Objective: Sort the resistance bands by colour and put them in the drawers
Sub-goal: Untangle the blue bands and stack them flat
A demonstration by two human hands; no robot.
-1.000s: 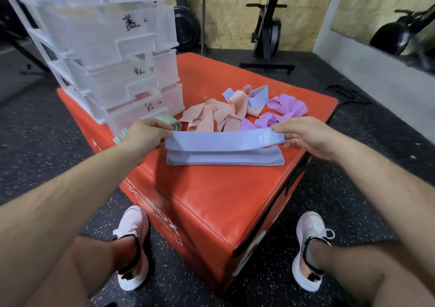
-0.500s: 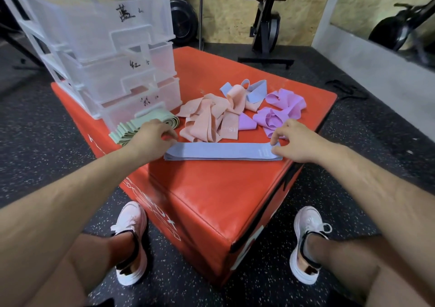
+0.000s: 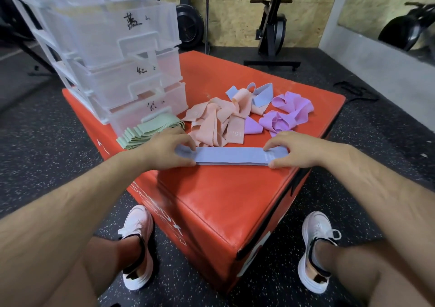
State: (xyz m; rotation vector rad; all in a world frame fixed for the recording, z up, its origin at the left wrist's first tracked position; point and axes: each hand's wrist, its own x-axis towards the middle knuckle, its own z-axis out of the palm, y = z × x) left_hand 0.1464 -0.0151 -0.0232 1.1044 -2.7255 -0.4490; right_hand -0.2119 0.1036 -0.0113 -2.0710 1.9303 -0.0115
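A flat stack of light blue bands (image 3: 230,156) lies on the orange padded box (image 3: 223,200) near its front. My left hand (image 3: 162,151) holds the stack's left end, fingers curled on top and thumb at the front edge. My right hand (image 3: 296,151) holds the right end the same way. Behind the stack lie a pile of pink bands (image 3: 211,125), crumpled purple bands (image 3: 287,113) and one loose blue band (image 3: 261,94). Folded green bands (image 3: 150,130) sit by the clear plastic drawer unit (image 3: 113,47), whose labelled drawers are closed.
The drawer unit stands on the box's back left corner. My knees and white shoes (image 3: 136,248) are at the box's front on a speckled black floor. Gym machines (image 3: 270,29) and a weight plate (image 3: 188,26) stand by the far wall.
The blue band I held stretched above the stack now lies on top of it. Both hands have come down and in onto the stack's ends.
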